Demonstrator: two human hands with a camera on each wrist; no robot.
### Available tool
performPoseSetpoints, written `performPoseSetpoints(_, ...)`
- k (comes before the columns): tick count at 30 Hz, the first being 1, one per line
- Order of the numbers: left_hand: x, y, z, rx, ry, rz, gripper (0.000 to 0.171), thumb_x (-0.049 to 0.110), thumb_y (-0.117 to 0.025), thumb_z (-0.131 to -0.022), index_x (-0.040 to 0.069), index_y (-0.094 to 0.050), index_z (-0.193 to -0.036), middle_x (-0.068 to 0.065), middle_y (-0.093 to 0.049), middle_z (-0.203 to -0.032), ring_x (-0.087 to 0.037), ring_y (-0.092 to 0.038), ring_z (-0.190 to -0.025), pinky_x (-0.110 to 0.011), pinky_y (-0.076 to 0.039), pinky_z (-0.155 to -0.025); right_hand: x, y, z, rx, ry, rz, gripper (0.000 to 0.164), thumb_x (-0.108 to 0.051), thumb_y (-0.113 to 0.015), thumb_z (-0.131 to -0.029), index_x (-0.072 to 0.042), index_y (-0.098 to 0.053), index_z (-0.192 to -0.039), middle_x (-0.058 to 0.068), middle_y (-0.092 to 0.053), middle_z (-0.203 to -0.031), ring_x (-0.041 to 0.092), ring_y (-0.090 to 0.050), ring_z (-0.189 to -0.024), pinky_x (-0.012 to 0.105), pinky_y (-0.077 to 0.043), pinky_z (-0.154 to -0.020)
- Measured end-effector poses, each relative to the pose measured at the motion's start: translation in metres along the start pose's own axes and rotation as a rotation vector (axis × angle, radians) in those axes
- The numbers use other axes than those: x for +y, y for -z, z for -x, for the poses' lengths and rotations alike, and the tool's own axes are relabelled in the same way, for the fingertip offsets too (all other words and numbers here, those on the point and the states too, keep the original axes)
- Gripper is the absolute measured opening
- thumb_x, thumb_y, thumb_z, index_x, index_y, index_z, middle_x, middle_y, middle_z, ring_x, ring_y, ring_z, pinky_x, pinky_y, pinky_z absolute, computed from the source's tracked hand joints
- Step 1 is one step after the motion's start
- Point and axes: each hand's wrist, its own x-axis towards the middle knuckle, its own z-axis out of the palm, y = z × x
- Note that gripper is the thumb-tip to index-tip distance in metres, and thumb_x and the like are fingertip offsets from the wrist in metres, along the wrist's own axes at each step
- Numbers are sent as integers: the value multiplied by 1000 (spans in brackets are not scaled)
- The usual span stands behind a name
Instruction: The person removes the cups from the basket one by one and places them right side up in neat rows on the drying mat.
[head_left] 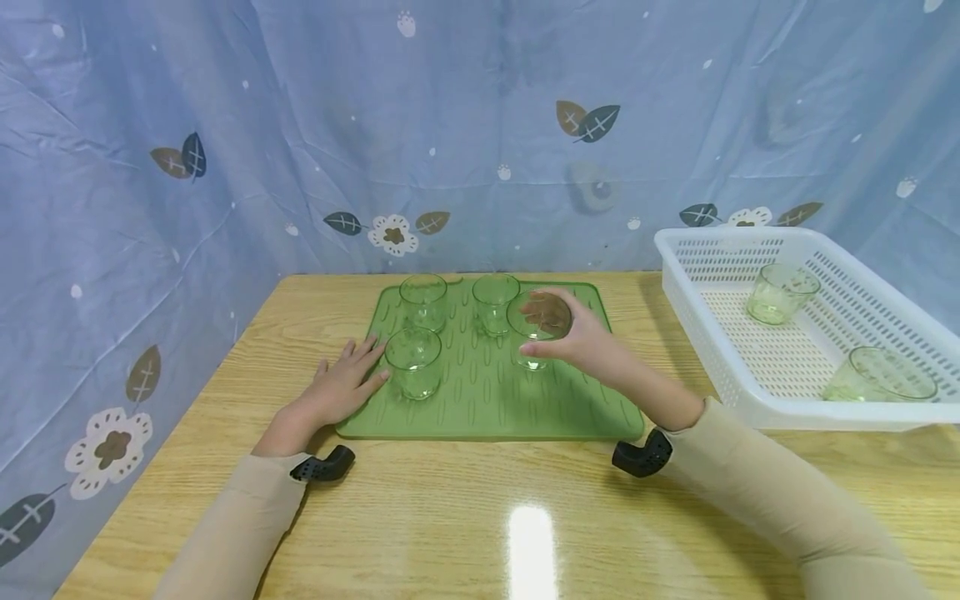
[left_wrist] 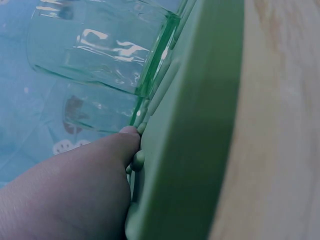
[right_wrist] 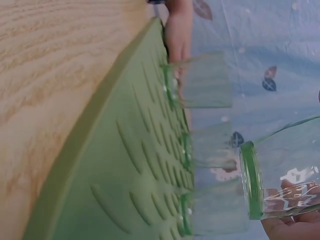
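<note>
Right hand [head_left: 576,340] gripped the raised glass [head_left: 523,335], base clear of the green mat [head_left: 480,408]. Left hand [head_left: 341,393] lay with fingers spread at the mat's left edge, just beside the front-left glass [head_left: 415,368].

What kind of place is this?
Probably a little curtained-off work spot indoors, though I can't tell which room. You can see patterned blue cloth hanging behind a wooden table, and a green mat with glasses on it.

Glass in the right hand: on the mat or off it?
Off it. The right wrist view shows a gap between the base of the held glass and the mat.
</note>
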Motion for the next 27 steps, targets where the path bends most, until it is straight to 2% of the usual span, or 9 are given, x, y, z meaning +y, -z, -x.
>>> performPoseSetpoints(15,-2,-2,0,3,2,-5,69,49,-36,-111,7,-21,-164,-19,-10,-170,-50,-1,-152,-81,3,-109,14,-30,-11,-85,-23,-38,87,-12,-87,-85,-1,-36,-154,25,-48,-150,38,-45,-139,50,-34,-117)
performPoseSetpoints(27,-4,-3,-1,9,4,-1,69,48,-36,-111,7,-21,-164,-19,-10,-170,-49,0,-153,-80,3,-110,29,-41,-17,-158,-124,-94,95,-13,-88,-83,-2,-30,-158,21,-43,-156,37,-39,-144,51,-32,-118)
